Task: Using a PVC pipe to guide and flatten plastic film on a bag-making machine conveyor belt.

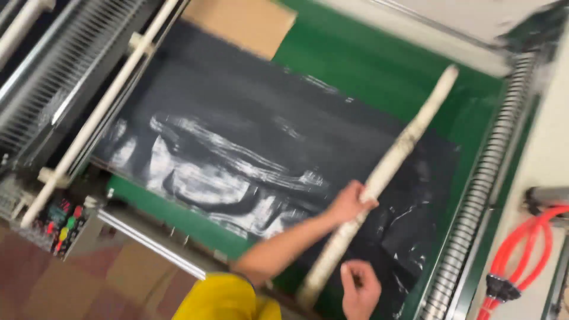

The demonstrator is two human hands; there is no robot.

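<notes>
Hands: two, the left hand (pixel 351 201) and right hand (pixel 360 288), lower centre.
Long pale cardboard roll (pixel 385 172): one, centre right.
Glossy black plastic sheet (pixel 249 136): one, mid-frame.
Flat brown cardboard piece (pixel 240 22): one, top centre.
Coiled red hoses (pixel 527 249): one bundle, lower right.
White rods (pixel 101 109): at least two, upper left.

Yellow short sleeve (pixel 222 296), bare forearms, bare hands, no gloves

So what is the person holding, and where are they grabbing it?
A long, pale stick. The left hand wraps around it a bit below its middle. The right hand is beside its lower end, but whether it grips is unclear. It lies over a black sheet.
</notes>
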